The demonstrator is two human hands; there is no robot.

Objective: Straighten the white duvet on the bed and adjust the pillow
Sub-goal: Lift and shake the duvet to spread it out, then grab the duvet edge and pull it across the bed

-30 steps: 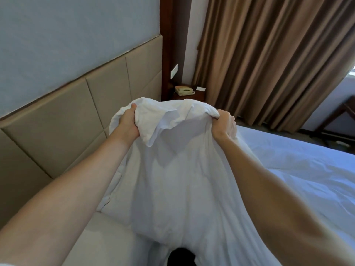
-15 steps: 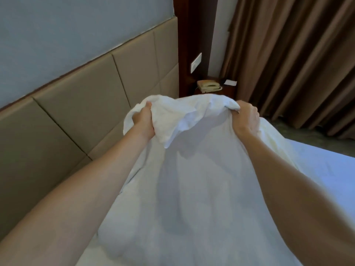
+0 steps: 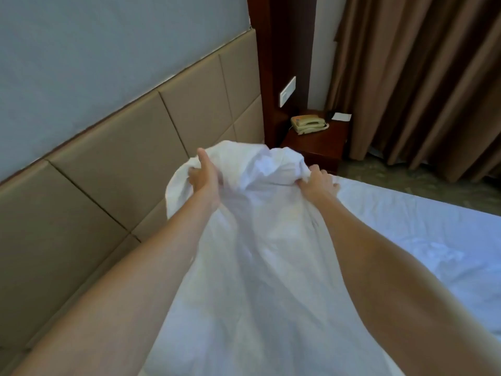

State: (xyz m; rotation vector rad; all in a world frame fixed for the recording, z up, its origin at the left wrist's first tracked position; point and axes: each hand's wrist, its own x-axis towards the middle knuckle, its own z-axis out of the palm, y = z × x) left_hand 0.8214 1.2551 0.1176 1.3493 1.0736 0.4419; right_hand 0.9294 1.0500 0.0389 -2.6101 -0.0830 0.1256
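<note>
White duvet (image 3: pixel 260 240) bunched, lifted over bed (image 3: pixel 420 226) near beige headboard (image 3: pixel 113 191). Left hand (image 3: pixel 203 177) grips its top edge, fingers clamped, thumb up. Right hand (image 3: pixel 317 183) clamps fingers on fold opposite. Phone (image 3: pixel 309 125) on nightstand (image 3: pixel 317 145) beyond.

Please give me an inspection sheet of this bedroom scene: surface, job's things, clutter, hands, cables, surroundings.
Surface: bed with white sheet, wrinkled.
Job's things: white fabric duvet, its bunched top edge lifted near the headboard; no pillow identifiable.
Clutter: nothing seen.
Hands: left hand grips the duvet, thumb up; right hand grips it too.
Cables: nothing seen.
Surroundings: beige padded headboard, dark wooden nightstand with beige telephone, brown curtains.
</note>
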